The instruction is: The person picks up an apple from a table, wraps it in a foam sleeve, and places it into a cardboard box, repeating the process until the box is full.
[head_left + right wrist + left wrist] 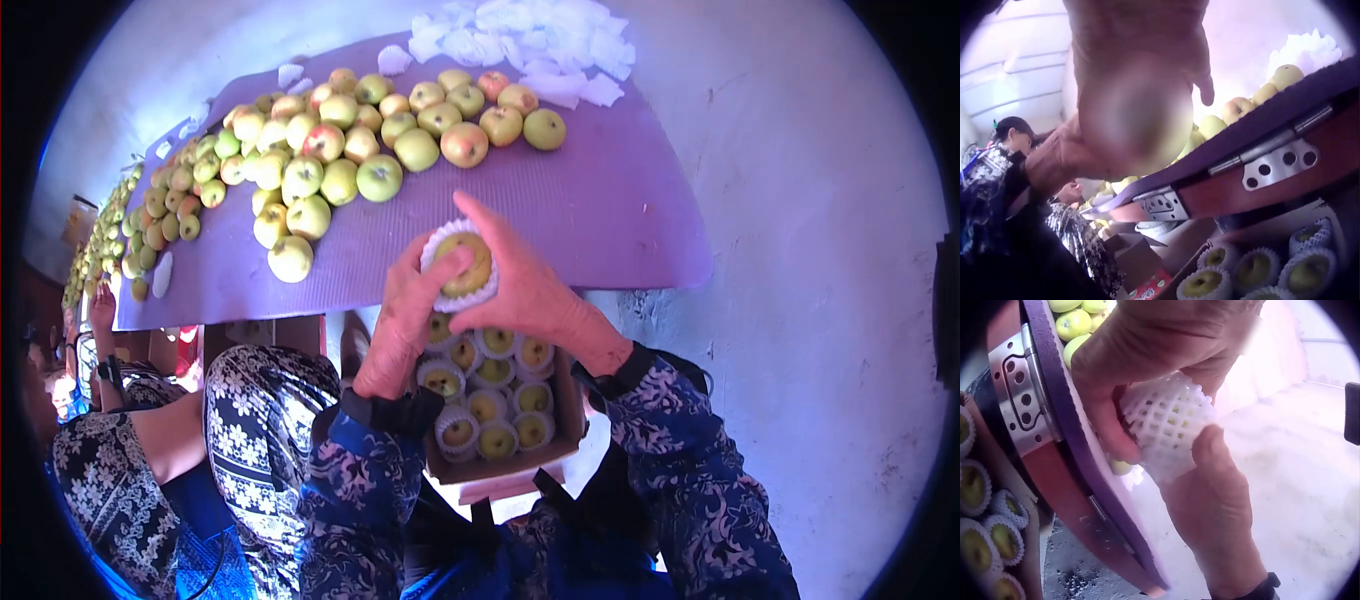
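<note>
Both hands hold one yellow-green apple (464, 266) in a white foam net (1169, 415) above an open box (570, 440). My left hand (405, 310) grips it from the left, its thumb across the apple's face. From the right, my right hand (530, 290) cups the net, with one finger pointing up and away from it. The apple (1138, 115) is blurred close to the right wrist camera. Netted apples (492, 372) fill the visible part of the box, below the hands.
A purple-covered table (620, 200) carries a long heap of loose apples (340, 145), with white foam nets (530, 40) piled at its far edge. Its near edge lies just beyond the hands. A person (260, 420) in patterned clothes sits at the left.
</note>
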